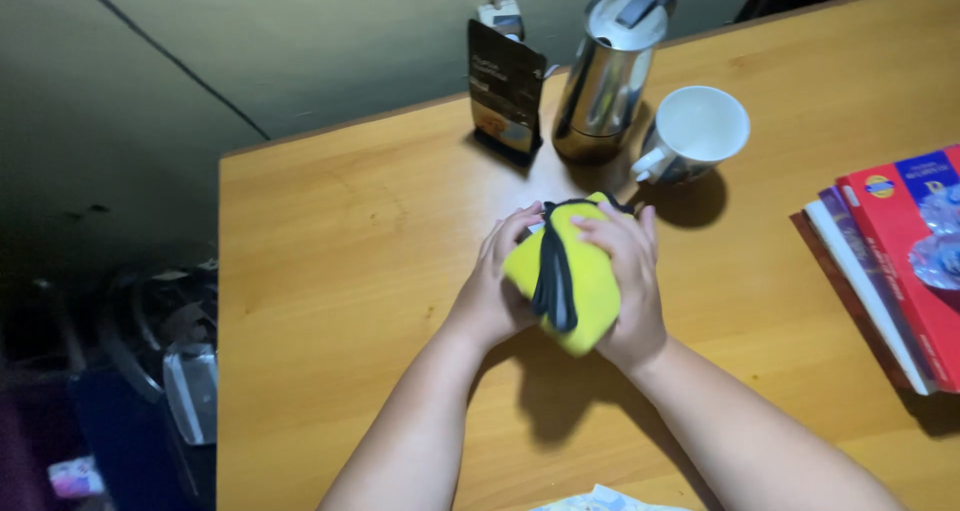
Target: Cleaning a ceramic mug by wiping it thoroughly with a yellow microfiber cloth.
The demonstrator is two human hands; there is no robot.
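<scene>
- A wide, orange-brown wooden table (pixel 330 271) fills most of the view from above; its far edge meets a dim grey-green wall.
- A stack of flat books (pixel 880 271), the top one red, lies at the table's right edge, well apart from the hands.
- Two bare forearms reach in from the bottom edge and meet over the middle of the table.
- A soft, bright yellow fabric pouch with dark grey trim (pixel 565 276) sits between the hands, raised above the table.
- The left hand (pixel 495 286) clasps the pouch's left side, and the right hand (pixel 630 281) wraps its right side, fingers over the top.
- A shiny steel stovetop coffee pot (pixel 605 81) stands beyond the pouch.
- A white ceramic mug (pixel 695 131) stands just right of the pot.
- A small dark packet (pixel 505 86) stands upright to the pot's left.
</scene>
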